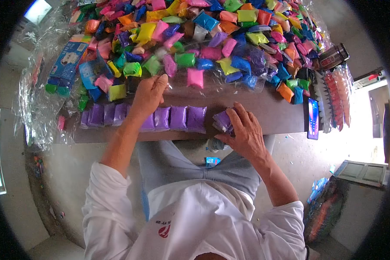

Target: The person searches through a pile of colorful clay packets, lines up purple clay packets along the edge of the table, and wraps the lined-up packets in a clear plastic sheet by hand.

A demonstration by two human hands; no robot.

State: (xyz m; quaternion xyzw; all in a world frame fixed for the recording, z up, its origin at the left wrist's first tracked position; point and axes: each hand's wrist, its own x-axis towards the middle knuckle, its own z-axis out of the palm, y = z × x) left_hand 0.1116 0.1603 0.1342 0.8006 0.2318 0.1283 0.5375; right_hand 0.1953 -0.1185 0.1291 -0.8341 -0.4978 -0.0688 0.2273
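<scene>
Above the row of purple packets (178, 118), my left hand (149, 96) is closed in a pinch, thumb against the curled fingers. Something thin and clear may show at its fingertips, but I cannot make it out. The row runs along the table's front edge, partly hidden behind my left forearm. To the right of that row, my right hand (247, 132) grips a small stack of purple packets (222, 121) at the table edge, fingers on top and thumb at the near side. A pink packet (195, 78) lies just beyond, between both hands.
A large heap of colourful small packets (212, 52) covers the back of the brown table (273, 115). Clear plastic wrap (34, 95) and a blue printed pack (69, 58) are at left. A phone (313, 119) and a dark jar (333, 57) are at right.
</scene>
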